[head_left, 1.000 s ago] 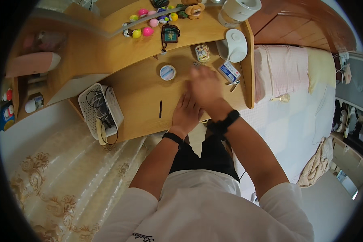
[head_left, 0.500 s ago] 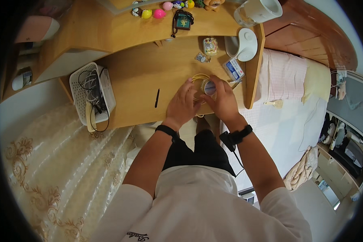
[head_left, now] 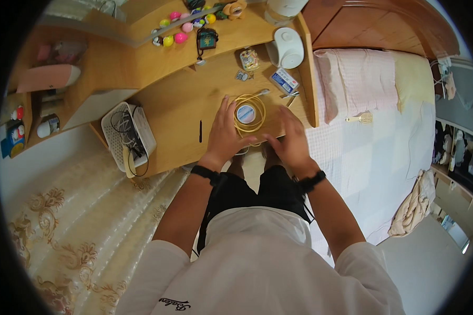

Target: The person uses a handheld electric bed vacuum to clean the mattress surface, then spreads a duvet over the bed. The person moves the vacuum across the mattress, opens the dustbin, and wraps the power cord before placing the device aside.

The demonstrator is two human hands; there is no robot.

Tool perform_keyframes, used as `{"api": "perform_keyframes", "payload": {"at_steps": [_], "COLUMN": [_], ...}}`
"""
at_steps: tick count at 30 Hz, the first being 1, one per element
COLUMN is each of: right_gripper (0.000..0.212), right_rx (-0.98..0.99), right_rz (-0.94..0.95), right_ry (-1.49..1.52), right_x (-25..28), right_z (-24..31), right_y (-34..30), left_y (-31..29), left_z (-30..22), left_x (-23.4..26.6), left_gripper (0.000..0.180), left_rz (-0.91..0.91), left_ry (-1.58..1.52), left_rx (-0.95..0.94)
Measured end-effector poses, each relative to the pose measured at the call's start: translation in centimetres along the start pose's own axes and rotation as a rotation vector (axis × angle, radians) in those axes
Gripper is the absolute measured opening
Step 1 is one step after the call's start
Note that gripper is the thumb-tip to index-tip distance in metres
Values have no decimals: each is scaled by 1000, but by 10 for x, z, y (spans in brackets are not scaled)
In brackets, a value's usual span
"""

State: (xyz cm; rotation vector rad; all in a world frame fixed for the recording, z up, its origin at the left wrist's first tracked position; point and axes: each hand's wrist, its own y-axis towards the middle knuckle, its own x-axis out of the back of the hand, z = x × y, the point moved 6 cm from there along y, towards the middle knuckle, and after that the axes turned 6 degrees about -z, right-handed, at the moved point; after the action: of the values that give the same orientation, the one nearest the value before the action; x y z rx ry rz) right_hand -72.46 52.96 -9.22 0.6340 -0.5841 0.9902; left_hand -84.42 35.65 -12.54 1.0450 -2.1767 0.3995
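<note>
A yellow cable (head_left: 263,113) lies coiled on the desk, with a pale plug at its far end. Inside the loops sits a small round container (head_left: 245,114) with a white and blue top. My left hand (head_left: 226,131) is spread along the coil's left edge, its fingertips at or very close to the loops. To the right of the coil, my right hand (head_left: 291,136) is open and holds nothing. The two thumbs point toward each other near the desk's front edge. A black pen (head_left: 200,131) lies left of my left hand.
A white basket (head_left: 110,137) of dark cables stands at the desk's left end. Behind the coil are a blue and white box (head_left: 284,80) and a patterned case (head_left: 249,59). Small toys line the raised shelf (head_left: 157,60). The bed (head_left: 347,173) adjoins on the right.
My hands have come off the coil and round container and moved apart, the right one outward. Both things now rest on the desk in plain sight. The whole view has shifted.
</note>
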Motion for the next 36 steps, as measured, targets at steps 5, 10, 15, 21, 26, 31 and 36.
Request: {"api": "perform_keyframes", "payload": {"at_steps": [5, 10, 15, 21, 26, 31, 36], "right_gripper": [63, 56, 45, 33, 27, 29, 34], "right_rx": [-309, -607, -824, -914, -1034, -1349, -1419], "right_rz": [-36, -97, -207, -175, -154, -470, -568], "right_ry": [-125, -108, -34, 19, 55, 472, 456], "right_x": [82, 110, 112, 122, 137, 147, 120], "right_z": [-30, -36, -33, -53, -127, -276, -475], "right_y": [-103, -185, -225, -256, -264, -245, -217], "left_y": [-12, -14, -20, -36, -49, -50, -38], "left_z": [-15, -34, -56, -76, -94, -114, -123], "left_x": [38, 25, 26, 45, 43, 26, -21], "left_gripper": [94, 86, 76, 59, 41, 41, 57], "left_rz": [-33, 23, -58, -28, 152, 116, -10], "left_ry": [24, 75, 29, -18, -147, 76, 405], "left_rx": [-42, -155, -225, -296, -206, -181, -52]}}
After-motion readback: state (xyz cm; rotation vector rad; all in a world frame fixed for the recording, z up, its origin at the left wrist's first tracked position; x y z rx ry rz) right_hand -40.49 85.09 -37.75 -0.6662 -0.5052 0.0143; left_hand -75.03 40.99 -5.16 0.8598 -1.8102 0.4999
